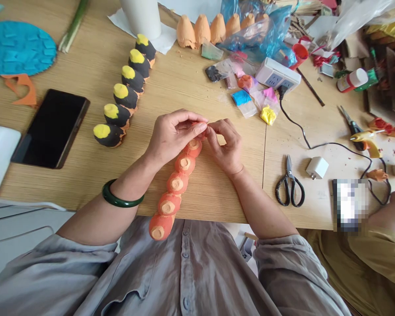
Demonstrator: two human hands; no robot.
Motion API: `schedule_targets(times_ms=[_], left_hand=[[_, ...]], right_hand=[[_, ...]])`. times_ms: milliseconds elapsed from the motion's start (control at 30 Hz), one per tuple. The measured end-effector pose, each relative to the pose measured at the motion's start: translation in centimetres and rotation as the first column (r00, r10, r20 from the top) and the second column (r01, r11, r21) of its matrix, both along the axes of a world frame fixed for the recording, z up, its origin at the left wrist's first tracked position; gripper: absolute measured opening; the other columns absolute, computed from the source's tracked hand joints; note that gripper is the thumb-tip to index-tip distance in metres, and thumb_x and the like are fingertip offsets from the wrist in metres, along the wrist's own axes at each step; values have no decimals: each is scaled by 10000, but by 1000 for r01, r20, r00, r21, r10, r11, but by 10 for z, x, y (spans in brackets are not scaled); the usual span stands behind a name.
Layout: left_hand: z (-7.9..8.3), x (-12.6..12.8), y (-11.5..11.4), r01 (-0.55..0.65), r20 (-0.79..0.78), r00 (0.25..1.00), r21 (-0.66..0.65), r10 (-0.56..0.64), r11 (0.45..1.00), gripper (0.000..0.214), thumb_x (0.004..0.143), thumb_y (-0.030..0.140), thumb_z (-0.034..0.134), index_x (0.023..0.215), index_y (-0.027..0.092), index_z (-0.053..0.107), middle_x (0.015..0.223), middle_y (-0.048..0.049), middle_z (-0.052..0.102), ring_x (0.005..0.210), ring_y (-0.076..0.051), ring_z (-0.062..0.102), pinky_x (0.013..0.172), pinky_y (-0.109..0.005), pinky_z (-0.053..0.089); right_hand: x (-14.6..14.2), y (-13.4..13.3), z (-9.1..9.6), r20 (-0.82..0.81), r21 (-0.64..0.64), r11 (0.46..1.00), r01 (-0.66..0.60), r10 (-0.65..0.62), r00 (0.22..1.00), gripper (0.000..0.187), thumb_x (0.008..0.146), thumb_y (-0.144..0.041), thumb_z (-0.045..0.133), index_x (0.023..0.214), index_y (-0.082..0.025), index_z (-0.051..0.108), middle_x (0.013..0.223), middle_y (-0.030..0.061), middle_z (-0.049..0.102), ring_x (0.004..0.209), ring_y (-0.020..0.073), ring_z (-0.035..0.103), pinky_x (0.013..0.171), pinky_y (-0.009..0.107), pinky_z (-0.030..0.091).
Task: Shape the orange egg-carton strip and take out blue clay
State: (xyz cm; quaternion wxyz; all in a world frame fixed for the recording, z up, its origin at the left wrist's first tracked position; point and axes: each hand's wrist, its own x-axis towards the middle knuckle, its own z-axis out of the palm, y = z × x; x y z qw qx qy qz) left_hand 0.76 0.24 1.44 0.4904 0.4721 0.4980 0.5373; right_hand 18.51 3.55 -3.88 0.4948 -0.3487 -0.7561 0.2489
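A strip of egg carton cups (177, 183) runs from the table's front edge up to my hands. Its cups have an orange-red coating around bare tan round tops. My left hand (176, 136) is closed on the strip's far end, thumb and fingers pinched together. There my right hand (226, 142) meets it, thumb and index finger pinched; whatever is between these fingertips is too small or hidden to name. Left of my hands stands a second egg carton strip (125, 96), coated black with yellow tops.
A plain egg carton strip (202, 31) stands at the back beside a blue plastic bag (260, 30). Coloured clay packets (245, 98) lie near a power strip (278, 75). Scissors (289, 184) and a charger (317, 167) are rightward; a phone (51, 129) is left. Another person's sleeve (378, 259) shows at right.
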Motion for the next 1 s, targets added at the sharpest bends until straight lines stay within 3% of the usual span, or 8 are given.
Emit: schedule_targets(times_ms=[167, 333, 567, 667, 767, 1000], left_hand=[[-9, -3, 2, -51, -23, 998, 71, 53, 996, 46, 947, 259, 923, 931, 225, 895, 933, -32, 858, 833, -170, 799, 878, -293, 657], [-13, -2, 5, -91, 79, 993, -3, 91, 996, 112, 970, 293, 900, 1051, 215, 904, 884, -28, 858, 806, -171, 813, 843, -292, 701], [-4, 2, 7, -77, 315, 940, -183, 132, 980, 110, 971, 140, 809, 1057, 159, 874, 944, -47, 828, 880, -173, 830, 993, -366, 721], [-4, -1, 12, -74, 398, 901, -250, 172, 965, 145, 977, 82, 729, 978, 152, 856, 935, -48, 797, 918, -155, 812, 1047, -338, 704], [-6, -4, 15, -62, 463, 864, -289, 196, 955, 140, 1025, 140, 728, 933, 149, 834, 970, -61, 792, 963, -152, 804, 1064, -295, 693], [-6, -3, 13, -60, 466, 871, -217, 157, 974, 69, 938, 114, 849, 877, 143, 832, 845, -9, 748, 822, -98, 735, 819, -173, 675]], right_hand=[[-2, 4, -5, -204, -155, 987, 47, -78, 976, 478, 1149, -704, 594, 1005, -281, 765, 896, 17, 763, 838, 178, 764, 769, 360, 674], [0, 11, -16, -231, -286, 957, 42, -111, 967, 556, 1118, -792, 566, 1094, -284, 792, 875, 8, 748, 771, 155, 761, 727, 327, 697], [1, 12, -20, -220, -268, 963, 22, -83, 972, 552, 1153, -749, 529, 1233, -285, 818, 985, 25, 773, 861, 150, 773, 759, 301, 723], [2, 14, -24, -224, -283, 958, 44, -110, 968, 598, 1135, -789, 521, 1271, -292, 825, 1017, 30, 776, 861, 152, 761, 763, 303, 722], [2, 16, -26, -268, -291, 956, 22, -103, 958, 552, 1128, -765, 577, 1267, -292, 825, 1001, 24, 781, 799, 144, 742, 742, 307, 710], [0, 10, -16, -420, -381, 919, -103, -73, 904, 466, 1069, -724, 730, 1212, -290, 821, 1015, 8, 844, 728, 117, 785, 749, 294, 708]])
